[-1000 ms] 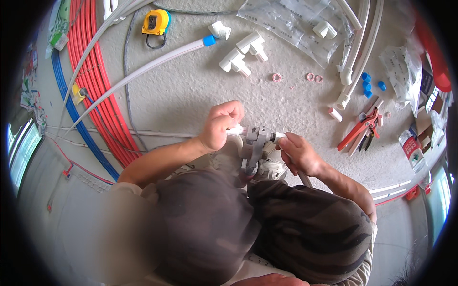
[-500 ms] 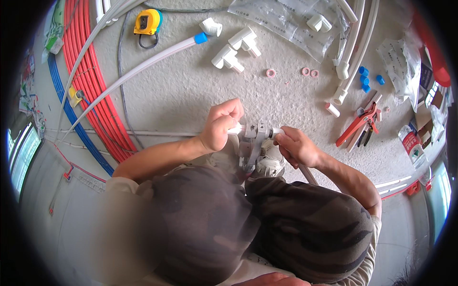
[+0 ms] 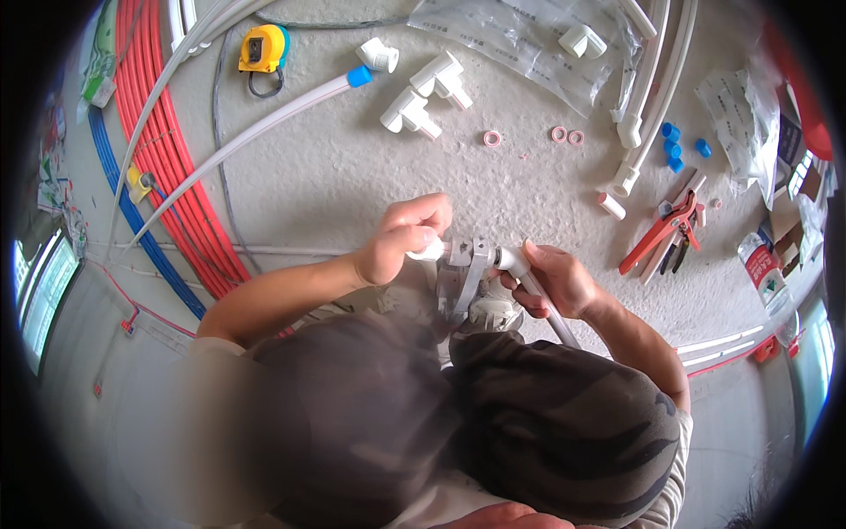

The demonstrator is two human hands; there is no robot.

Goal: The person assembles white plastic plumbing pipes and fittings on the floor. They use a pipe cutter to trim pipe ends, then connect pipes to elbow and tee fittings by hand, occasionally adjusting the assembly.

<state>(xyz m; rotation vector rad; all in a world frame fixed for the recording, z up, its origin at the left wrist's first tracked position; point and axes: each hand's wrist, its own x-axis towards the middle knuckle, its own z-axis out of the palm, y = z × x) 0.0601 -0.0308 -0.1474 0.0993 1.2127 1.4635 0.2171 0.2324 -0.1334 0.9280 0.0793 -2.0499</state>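
Between my hands, in front of my knees, is a grey metal heating tool (image 3: 476, 264) with dies on its sides, much like a pipe fusion welder. My left hand (image 3: 398, 236) is closed around a short white plastic piece (image 3: 426, 251) at the tool's left side. Whether that piece touches the die is hard to tell. On the right, my right hand (image 3: 562, 280) grips a white plastic pipe (image 3: 548, 309) with an elbow fitting (image 3: 509, 258) on its upper end. The elbow's open mouth faces the tool's right side. A shoe (image 3: 495, 310) partly shows below the tool.
White tee fittings (image 3: 410, 113), pink-white rings (image 3: 492, 138), and a yellow tape measure (image 3: 263, 48) lie beyond my hands. Red pipe cutters (image 3: 661, 234), blue caps (image 3: 674, 148) and a plastic bag (image 3: 520, 40) are farther right. Red pipes (image 3: 167, 159) and blue pipes (image 3: 132, 212) run along the left.
My right hand has drawn slightly right with the pipe, and the elbow's mouth now shows beside the tool. My left hand stays nearly in place. The whole view has shifted a little.
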